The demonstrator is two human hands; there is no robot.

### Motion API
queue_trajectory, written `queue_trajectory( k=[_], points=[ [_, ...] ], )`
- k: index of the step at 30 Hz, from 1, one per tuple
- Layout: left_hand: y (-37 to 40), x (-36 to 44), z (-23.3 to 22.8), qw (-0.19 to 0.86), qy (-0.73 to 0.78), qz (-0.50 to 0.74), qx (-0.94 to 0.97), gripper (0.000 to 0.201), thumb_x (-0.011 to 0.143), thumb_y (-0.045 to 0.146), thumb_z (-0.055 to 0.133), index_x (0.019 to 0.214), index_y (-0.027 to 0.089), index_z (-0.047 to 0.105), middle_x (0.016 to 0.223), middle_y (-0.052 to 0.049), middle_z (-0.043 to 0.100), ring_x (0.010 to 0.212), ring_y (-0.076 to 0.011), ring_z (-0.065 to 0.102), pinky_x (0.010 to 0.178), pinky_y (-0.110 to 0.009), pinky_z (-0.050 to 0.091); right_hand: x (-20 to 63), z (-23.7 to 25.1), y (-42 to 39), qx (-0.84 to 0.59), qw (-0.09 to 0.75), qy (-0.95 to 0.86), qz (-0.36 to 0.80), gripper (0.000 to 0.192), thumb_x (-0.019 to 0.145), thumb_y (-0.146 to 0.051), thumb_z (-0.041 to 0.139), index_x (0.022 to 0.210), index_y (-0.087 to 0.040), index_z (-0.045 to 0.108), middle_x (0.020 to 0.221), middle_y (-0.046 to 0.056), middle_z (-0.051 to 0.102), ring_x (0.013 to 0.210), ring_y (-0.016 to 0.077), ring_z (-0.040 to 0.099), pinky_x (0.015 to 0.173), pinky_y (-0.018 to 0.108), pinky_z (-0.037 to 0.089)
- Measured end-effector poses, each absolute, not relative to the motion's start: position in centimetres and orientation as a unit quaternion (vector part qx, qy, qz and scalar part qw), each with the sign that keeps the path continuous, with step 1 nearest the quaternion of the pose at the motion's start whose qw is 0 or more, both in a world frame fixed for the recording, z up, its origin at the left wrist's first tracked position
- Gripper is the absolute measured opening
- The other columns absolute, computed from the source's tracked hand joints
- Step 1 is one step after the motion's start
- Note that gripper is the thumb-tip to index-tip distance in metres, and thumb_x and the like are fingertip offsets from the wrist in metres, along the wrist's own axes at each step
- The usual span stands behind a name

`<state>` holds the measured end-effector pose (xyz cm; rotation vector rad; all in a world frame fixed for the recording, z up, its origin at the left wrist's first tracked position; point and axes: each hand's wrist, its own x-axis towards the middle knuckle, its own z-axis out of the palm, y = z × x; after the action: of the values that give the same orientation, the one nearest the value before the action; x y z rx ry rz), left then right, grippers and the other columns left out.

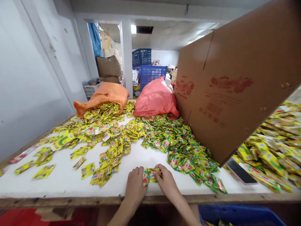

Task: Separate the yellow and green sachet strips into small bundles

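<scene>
At the near edge of the white table (70, 179), the left hand (135, 185) and right hand (166, 181) together pinch a small stack of yellow-green foil sachets (151, 174), fingers closed on its ends. Loose sachets (113, 138) spread beyond, a tilted brown cardboard box (235, 81) to the right.

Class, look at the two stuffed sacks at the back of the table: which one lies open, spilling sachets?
The orange sack on the left: yellow sachets pour from its mouth, while the red sack looks closed.
</scene>
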<state>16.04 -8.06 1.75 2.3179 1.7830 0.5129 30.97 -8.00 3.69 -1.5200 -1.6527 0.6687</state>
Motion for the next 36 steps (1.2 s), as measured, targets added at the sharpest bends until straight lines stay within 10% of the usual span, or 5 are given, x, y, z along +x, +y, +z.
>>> queue_trajectory(
  k=[10, 22, 36],
  points=[
    [-8.2, 15.5, 1.8, 0.099, 0.59, 0.247, 0.762, 0.04, 0.07, 0.025, 0.055, 0.109, 0.015, 0.046, 0.101, -0.008, 0.055, 0.094, -0.0247, 0.049, 0.081, -0.035, 0.035, 28.2, 4.5, -7.3, -0.561, 0.495, -0.591, 0.301, 0.012, 0.069, -0.022, 0.056, 0.08, -0.02, 0.051, 0.07, 0.0, 0.061, 0.063, 0.0164, 0.057, 0.058, 0.025, 0.044],
    [-7.8, 15.5, 0.9, 0.112, 0.603, 0.36, 0.703, 0.042, 0.071, 0.022, 0.055, 0.111, 0.014, 0.044, 0.102, -0.01, 0.057, 0.095, -0.0254, 0.054, 0.08, -0.037, 0.042, 26.8, 5.2, -8.1, -0.635, 0.409, -0.651, 0.074, 0.016, 0.081, -0.032, 0.051, 0.079, -0.024, 0.064, 0.107, 0.007, 0.054, 0.103, 0.0262, 0.042, 0.081, 0.039, 0.033],
    [-7.8, 15.8, 1.1, 0.278, 0.601, 0.455, 0.595, 0.047, 0.074, 0.021, 0.05, 0.117, 0.014, 0.034, 0.106, -0.014, 0.053, 0.096, -0.0236, 0.054, 0.083, -0.037, 0.042, 26.0, 5.3, -8.6, -0.571, 0.358, -0.719, 0.17, 0.016, 0.081, -0.029, 0.048, 0.086, -0.025, 0.063, 0.103, 0.007, 0.057, 0.104, 0.0259, 0.045, 0.087, 0.043, 0.033]
  ],
)
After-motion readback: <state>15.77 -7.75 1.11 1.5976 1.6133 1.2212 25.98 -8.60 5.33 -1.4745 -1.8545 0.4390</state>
